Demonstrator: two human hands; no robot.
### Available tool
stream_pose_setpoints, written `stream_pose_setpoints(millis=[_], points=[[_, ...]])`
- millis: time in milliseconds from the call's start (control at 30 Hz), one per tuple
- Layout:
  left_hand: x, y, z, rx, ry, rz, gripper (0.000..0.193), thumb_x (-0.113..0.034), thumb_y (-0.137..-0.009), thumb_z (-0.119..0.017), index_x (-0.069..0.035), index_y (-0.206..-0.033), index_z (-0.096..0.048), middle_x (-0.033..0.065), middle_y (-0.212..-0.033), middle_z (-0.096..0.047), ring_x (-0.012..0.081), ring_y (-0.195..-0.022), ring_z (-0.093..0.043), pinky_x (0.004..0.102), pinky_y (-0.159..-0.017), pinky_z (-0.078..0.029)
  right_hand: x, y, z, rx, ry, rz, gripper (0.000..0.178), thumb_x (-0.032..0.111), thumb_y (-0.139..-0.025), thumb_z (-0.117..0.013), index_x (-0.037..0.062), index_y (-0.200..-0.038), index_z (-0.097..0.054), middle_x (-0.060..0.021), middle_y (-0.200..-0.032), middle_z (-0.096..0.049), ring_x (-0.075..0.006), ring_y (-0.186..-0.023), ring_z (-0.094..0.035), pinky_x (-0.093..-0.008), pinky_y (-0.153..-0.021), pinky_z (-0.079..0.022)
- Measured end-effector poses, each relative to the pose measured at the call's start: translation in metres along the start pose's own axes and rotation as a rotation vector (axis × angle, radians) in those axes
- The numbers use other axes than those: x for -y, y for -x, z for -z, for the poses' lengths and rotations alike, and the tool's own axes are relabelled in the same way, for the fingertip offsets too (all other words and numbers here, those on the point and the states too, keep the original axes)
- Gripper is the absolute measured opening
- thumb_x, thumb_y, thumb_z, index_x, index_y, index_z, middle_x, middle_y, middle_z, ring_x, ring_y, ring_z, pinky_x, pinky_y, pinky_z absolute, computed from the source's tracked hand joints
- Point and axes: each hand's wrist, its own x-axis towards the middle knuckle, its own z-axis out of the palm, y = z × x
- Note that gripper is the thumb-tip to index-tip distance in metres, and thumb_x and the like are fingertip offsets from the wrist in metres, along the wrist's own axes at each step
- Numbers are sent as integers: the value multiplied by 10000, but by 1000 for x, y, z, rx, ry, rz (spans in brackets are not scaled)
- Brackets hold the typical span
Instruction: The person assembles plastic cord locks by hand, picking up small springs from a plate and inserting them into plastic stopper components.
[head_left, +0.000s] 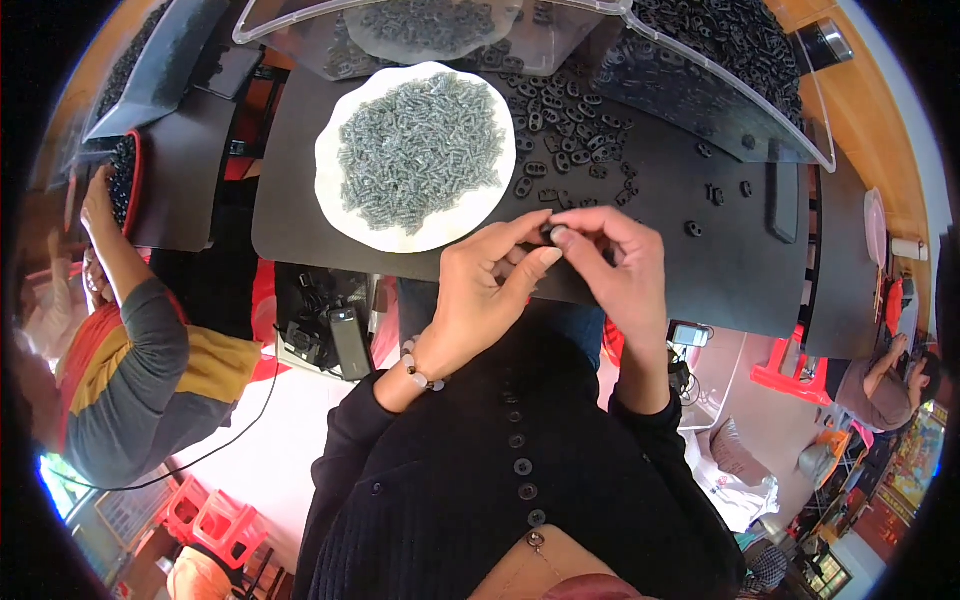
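Just past the table's near edge, my two hands meet fingertip to fingertip around one small black plastic piece [549,232]. My left hand [475,290] is closed, its curled fingers and thumb near the piece; whether they also hold something smaller is hidden. Thumb and forefinger of my right hand [628,268] pinch the piece from the other side. Left of them stands a white scalloped plate [333,205] heaped with small grey coil springs [420,150]. Loose black oval two-hole pieces [575,130] lie scattered beyond my fingers.
Clear plastic bins [700,70] with black pieces stand along the dark table's [650,270] far side. A dark flat case [784,203] lies at the right. Another person [150,340] works at a red-rimmed tray on the left; a further person [890,390] sits far right.
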Motion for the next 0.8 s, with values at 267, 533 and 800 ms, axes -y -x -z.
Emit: stream_pose_setpoints(millis=[267, 533, 800], points=[[12, -1, -2, 19, 28, -57, 187, -32, -857, -670, 19, -1036, -682, 81, -795, -652, 98, -636, -626, 209, -550, -494, -12, 20, -5, -107, -12, 13, 78, 43, -871, -642, 4, -926, -682, -16, -782, -670, -33, -677, -571, -193, -613, -450], [3, -9, -9, 47, -452, -265, 169, -79, -825, -687, -14, -980, -692, 114, -778, -598, 245, -587, -603, 330, -548, -479, -14, 19, 12, -224, -105, -21, 61, 30, -905, -589, -17, -939, -607, -46, -845, -652, -57, -745, -591, -183, -667, -452], [6, -12, -10, 8, -537, -247, 232, -65, -819, -682, -20, -1046, -668, 116, -919, -573, 261, -627, -617, 346, -569, -498, -13, 25, 14, -257, -296, -73, 120, 40, -910, -589, -6, -1006, -643, -50, -841, -655, -55, -705, -567, -172, -611, -431]])
